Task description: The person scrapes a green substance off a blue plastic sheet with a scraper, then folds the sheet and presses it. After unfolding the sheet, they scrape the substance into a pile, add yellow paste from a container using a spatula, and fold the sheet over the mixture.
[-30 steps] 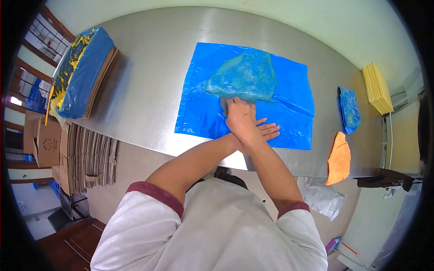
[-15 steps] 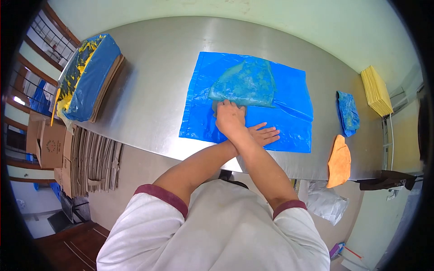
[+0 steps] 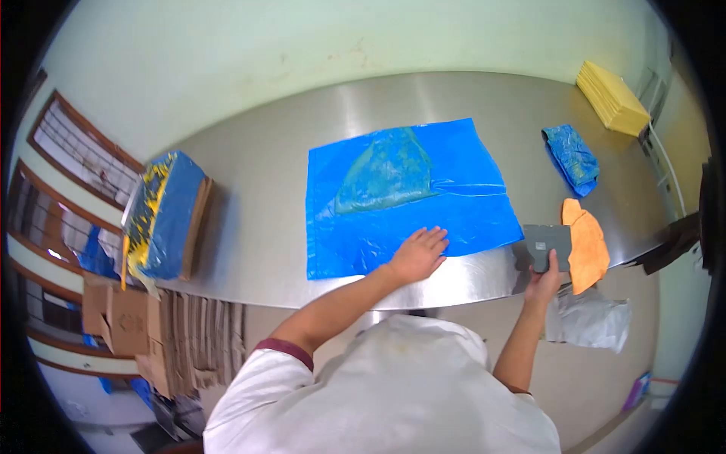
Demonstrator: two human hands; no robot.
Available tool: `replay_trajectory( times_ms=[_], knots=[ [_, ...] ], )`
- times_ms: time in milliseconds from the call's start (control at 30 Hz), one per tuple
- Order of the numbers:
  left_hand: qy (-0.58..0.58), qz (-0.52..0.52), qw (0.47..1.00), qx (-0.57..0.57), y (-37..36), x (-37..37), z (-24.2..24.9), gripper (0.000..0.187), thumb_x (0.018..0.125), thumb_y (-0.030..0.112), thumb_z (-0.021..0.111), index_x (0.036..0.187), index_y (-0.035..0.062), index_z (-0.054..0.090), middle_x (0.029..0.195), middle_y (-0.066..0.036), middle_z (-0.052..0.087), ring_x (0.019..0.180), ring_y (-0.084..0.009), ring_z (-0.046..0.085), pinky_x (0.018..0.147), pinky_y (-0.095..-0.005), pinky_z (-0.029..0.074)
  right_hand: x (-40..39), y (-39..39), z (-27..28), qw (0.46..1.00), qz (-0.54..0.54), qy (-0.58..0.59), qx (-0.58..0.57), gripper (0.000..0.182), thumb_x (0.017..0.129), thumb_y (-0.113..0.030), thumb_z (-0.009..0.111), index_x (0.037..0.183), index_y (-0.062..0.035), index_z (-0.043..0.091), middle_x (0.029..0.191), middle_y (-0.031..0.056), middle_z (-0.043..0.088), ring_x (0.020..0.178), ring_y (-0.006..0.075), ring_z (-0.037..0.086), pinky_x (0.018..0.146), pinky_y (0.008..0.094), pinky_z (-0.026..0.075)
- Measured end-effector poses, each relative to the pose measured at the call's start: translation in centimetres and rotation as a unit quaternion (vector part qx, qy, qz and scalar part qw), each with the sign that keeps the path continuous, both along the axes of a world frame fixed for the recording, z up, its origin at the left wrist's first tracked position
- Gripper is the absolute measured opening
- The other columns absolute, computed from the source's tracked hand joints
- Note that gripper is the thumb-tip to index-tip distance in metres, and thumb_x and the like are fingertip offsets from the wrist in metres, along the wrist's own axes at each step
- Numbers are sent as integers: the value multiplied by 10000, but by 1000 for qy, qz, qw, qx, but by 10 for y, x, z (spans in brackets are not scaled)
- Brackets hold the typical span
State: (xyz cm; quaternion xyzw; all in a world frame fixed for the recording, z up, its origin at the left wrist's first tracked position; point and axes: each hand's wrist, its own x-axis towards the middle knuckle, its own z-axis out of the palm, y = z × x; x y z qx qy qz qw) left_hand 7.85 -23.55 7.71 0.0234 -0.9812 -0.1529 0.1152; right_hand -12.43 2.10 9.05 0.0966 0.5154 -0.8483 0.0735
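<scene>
A blue plastic bag [image 3: 469, 166] lies flat on the metal table, with a greenish-blue patch [image 3: 389, 170] that looks like paste under or on the film. Over the bag's near edge, my left hand [image 3: 422, 253] rests with fingers stretched out and holds nothing. My right hand [image 3: 546, 281], to the right of the bag, grips a flat grey scraper [image 3: 546, 240], thumb on top. The scraper's right side meets an orange cloth-like piece [image 3: 587, 246] at the table's front edge.
On the left stands a blue-lined box [image 3: 175, 227] smeared with yellow stuff. A folded blue bundle [image 3: 572, 159] and a yellow stack [image 3: 612, 98] lie at the right. Flattened cardboard [image 3: 204, 340] stands below the table's left front edge.
My right hand has left the greenish patch and swung right with the grey scraper to the orange piece, uncrossing my arms. My left hand stays flat near the bag's front edge. The view has shifted.
</scene>
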Motion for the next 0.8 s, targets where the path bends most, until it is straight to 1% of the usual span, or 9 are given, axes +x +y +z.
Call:
replay_trajectory(
  times_ms=[133, 233, 267, 433, 500, 533, 667, 733, 800],
  knots=[
    [67, -19, 995, -65, 4, 7, 3, 229, 891, 152, 624, 1094, 47, 634, 1317, -141, 617, 1191, -300, 605, 982, -471, 480, 0, 6, -15, 999, -35, 12, 0, 320, 944, -235, 666, 1207, -68, 593, 1038, 50, 683, 814, 149, 677, 575, 288, 542],
    [20, 11, 999, -37, 3, 12, 14, 142, 893, 126, 574, 1007, 51, 614, 1187, -131, 675, 1085, -290, 640, 913, -477, 477, -5, 0, -25, 997, -74, 2, -17, 306, 956, -205, 664, 1198, -36, 584, 1041, 71, 672, 793, 164, 662, 553, 308, 498],
    [37, 38, 998, -41, 1, 10, 18, 111, 858, 78, 573, 965, 71, 598, 1006, -133, 698, 934, -308, 671, 764, -483, 503, -3, -1, -23, 996, -79, 1, -27, 302, 956, -199, 671, 1191, -32, 582, 1037, 74, 665, 774, 158, 647, 555, 308, 488],
    [77, 168, 980, -72, -43, 8, 94, 210, 798, 35, 577, 975, 145, 602, 792, -138, 675, 708, -367, 670, 578, -504, 498, 1, -8, -33, 995, -87, 52, -25, 277, 981, -190, 642, 1166, 11, 595, 1047, 67, 656, 801, 132, 619, 607, 285, 487],
    [161, 168, 963, -138, -86, 8, 145, 256, 777, -2, 587, 970, 166, 598, 754, -127, 661, 651, -358, 660, 530, -484, 487, 0, -12, -41, 992, -90, 81, 15, 280, 988, -190, 636, 1156, 31, 607, 1057, 64, 655, 847, 125, 615, 663, 272, 499],
    [188, 155, 955, -167, -108, 12, 173, 251, 798, 1, 587, 993, 158, 607, 777, -131, 668, 682, -368, 666, 553, -471, 500, 3, -11, -35, 996, -66, 68, -2, 300, 986, -191, 643, 1154, 57, 619, 1084, 68, 656, 922, 131, 612, 780, 263, 497],
    [230, 141, 936, -225, -160, 28, 309, 167, 921, -3, 539, 1060, 45, 618, 834, -174, 688, 782, -351, 700, 679, -406, 538, 4, -14, -38, 991, -71, 106, 47, 305, 973, -184, 663, 1155, 58, 622, 1086, 77, 663, 938, 130, 613, 819, 261, 491],
    [248, 175, 934, -191, -174, 35, 373, 117, 1005, 73, 528, 1042, 6, 617, 800, -92, 663, 738, -162, 619, 691, -336, 507, 5, -15, -38, 988, -80, 119, 56, 303, 972, -181, 665, 1153, 58, 623, 1081, 77, 665, 939, 130, 613, 823, 260, 491],
    [215, 157, 947, -181, -174, 35, 433, 199, 1042, 152, 506, 1006, -17, 604, 826, -41, 621, 788, -93, 530, 715, -252, 454, 6, -15, -37, 988, -80, 117, 58, 301, 972, -177, 666, 1153, 60, 623, 1081, 79, 667, 944, 131, 614, 832, 262, 489]
  ],
)
